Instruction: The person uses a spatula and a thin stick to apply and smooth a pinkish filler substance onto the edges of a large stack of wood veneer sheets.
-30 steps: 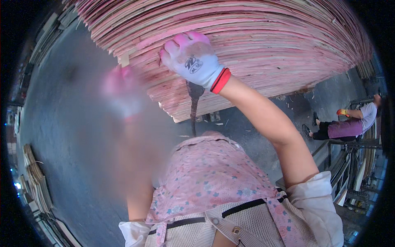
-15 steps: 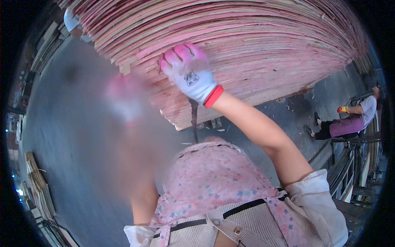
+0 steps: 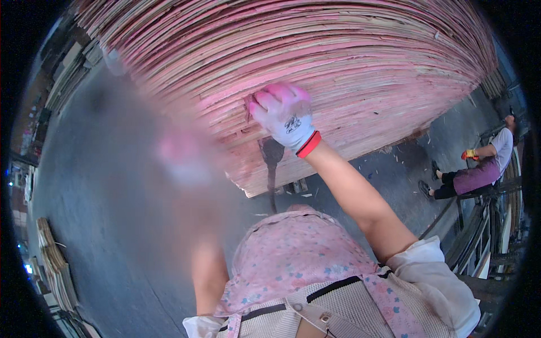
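Note:
A tall stack of thin wooden sheets (image 3: pixel 349 67), its edges stained pink, fills the top of the head view. My right hand (image 3: pixel 284 115), in a white glove with pink fingers and a red cuff, is closed against the side of the stack. A thin dark edge shows by its fingertips; what it grips is hidden. Below that hand is a dark, narrow shape with a long stem (image 3: pixel 271 169); its kind is unclear. My left hand (image 3: pixel 183 155), also in a white and pink glove, is smeared at the stack's left side, so its fingers cannot be read.
At the right, another person (image 3: pixel 479 169) with yellow-red gloves and a purple apron is beside metal racking (image 3: pixel 479 236). Bundled wooden sheets (image 3: pixel 56 265) stand at the left on the grey floor (image 3: pixel 107 225). Pale scraps lie on the floor under the stack.
My right hand has shifted right and lower in view, still closed against the stack. The blurred left hand has also moved slightly right and down. The whole view has shifted a little.

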A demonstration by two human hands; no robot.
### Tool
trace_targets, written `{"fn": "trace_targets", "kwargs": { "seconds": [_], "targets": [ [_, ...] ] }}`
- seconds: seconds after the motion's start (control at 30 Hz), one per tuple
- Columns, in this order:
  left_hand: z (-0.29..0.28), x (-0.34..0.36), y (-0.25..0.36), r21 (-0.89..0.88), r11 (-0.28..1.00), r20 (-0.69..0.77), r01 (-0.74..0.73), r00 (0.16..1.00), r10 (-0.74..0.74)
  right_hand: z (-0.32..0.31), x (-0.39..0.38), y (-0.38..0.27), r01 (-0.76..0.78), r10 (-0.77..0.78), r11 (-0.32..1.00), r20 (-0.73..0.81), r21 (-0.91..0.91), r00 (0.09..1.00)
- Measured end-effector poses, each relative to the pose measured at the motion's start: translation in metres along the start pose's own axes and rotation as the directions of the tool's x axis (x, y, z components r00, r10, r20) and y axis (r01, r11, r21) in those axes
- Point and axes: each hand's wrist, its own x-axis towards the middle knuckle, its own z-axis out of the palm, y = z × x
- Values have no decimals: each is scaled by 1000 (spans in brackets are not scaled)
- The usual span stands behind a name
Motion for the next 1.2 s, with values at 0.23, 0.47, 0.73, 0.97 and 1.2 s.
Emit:
{"fn": "trace_targets", "kwargs": {
  "seconds": [0.23, 0.47, 0.73, 0.97, 1.2],
  "targets": [
    [13, -10, -3, -107, 993, -29, 46, 998, -49, 11, -6, -14, -106, 104, 994, -110, -20, 989],
    [10, -14, 5, -245, 952, -1, 184, 982, -190, 0, -30, -34, -182, 185, 982, 66, -38, 981],
    [-5, -23, 8, -274, 935, 93, 227, 973, -209, 4, -42, -38, -281, 292, 956, 254, -81, 922],
    [9, -27, -1, -144, 987, -38, 66, 997, -73, 13, -43, -34, -271, 275, 961, 296, -53, 915],
    [-3, -21, 3, -281, 915, 107, 290, 957, -271, 6, -38, -32, -300, 287, 954, 231, 22, 930]
  ]
}}
